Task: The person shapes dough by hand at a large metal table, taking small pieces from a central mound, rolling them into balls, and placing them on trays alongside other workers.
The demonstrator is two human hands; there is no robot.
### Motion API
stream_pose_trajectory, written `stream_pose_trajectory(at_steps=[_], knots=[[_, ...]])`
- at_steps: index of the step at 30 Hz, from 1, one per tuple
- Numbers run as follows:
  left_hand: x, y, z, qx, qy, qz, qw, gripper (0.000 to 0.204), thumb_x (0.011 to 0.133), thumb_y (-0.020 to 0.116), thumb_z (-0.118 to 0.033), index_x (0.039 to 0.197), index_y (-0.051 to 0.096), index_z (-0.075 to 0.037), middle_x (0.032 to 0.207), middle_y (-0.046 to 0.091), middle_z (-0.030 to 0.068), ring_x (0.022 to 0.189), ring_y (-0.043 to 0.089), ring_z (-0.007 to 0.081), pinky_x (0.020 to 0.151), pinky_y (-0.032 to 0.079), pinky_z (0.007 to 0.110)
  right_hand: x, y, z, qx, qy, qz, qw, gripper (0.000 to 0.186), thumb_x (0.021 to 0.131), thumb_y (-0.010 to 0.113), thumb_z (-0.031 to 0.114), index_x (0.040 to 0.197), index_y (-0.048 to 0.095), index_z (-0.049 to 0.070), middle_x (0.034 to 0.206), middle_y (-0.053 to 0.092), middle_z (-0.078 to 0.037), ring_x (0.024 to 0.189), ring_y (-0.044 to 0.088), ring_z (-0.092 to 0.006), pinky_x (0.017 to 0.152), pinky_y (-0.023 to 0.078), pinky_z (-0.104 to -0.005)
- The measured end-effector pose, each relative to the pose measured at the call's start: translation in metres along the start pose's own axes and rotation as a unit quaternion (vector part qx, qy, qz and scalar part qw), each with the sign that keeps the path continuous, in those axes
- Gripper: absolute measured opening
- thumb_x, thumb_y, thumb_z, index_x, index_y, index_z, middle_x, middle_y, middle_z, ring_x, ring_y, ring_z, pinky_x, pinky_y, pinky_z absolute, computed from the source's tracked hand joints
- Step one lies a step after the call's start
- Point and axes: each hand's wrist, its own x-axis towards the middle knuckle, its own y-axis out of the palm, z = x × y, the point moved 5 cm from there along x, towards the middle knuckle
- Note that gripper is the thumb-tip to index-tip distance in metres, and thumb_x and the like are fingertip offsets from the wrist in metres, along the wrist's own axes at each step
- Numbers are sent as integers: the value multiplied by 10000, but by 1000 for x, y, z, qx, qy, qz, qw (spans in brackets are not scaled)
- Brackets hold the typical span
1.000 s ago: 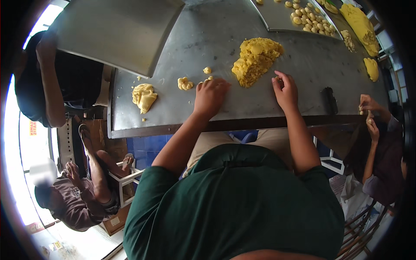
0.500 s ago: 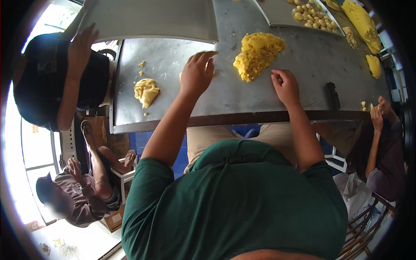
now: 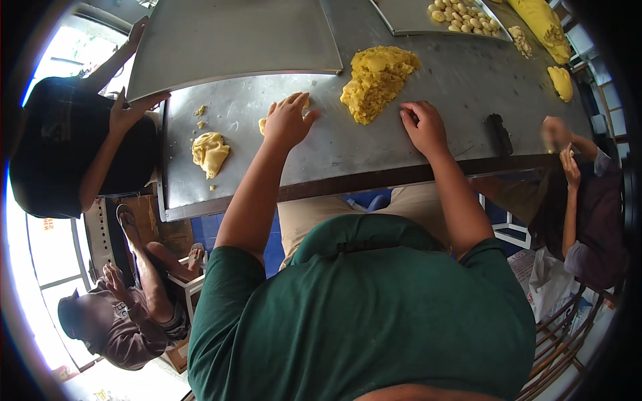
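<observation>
My left hand (image 3: pixel 287 125) lies flat over a piece of pale dough (image 3: pixel 262 126), its fingers stretched out and thumb apart. Only the edges of that dough show around the hand. My right hand (image 3: pixel 426 129) rests near the table edge with its fingers curled in; whether something small sits inside them is hidden. Just beyond and to the left of it stands a crumbly yellow mound (image 3: pixel 378 80), apart from the fingers. A smooth lump of pale yellow dough (image 3: pixel 210 154) lies further left, with small crumbs beside it.
A large metal tray (image 3: pixel 234 40) covers the far left of the metal table (image 3: pixel 321 144); a person at the left has a hand (image 3: pixel 127 115) at its edge. Another tray (image 3: pixel 411 20) holds several dough balls (image 3: pixel 465 16). A dark block (image 3: pixel 499 134) lies right, near a co-worker's hands (image 3: pixel 560 144).
My left hand has come down onto the dough piece, its fingers flattening. The person at the left has brought a hand to the tray's edge. My right hand stays curled beside the mound.
</observation>
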Motion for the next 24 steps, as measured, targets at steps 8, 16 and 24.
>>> stream_pose_trajectory(at_steps=[8, 16, 24], knots=[[-33, -12, -12, -40, 15, -37, 998, 328, 919, 744, -285, 1215, 690, -154, 1232, 677, 84, 1150, 637, 313, 1024, 453, 467, 42, -12, 3, 37, 21, -121, 992, 162, 950, 725, 202, 1066, 744, 91, 920, 700, -71, 851, 669, -258, 763, 537, -379], [-78, -2, -30, -71, 74, -127, 987, 196, 919, 738, -252, 1098, 727, -172, 1149, 681, 41, 1112, 644, 276, 996, 469, 444, 193, 53, -4, -49, 63, 125, 989, 342, 1025, 560, 378, 1228, 735, 166, 1227, 733, -93, 1135, 680, -338, 977, 536, -447], [-78, -3, -17, -109, 9, -112, 988, 193, 928, 720, -245, 1098, 723, -153, 1186, 698, 53, 1144, 640, 289, 1030, 453, 449, 167, 53, 11, -130, 63, 254, 957, 398, 1036, 505, 403, 1274, 717, 165, 1264, 717, -103, 1185, 658, -339, 1039, 503, -444]])
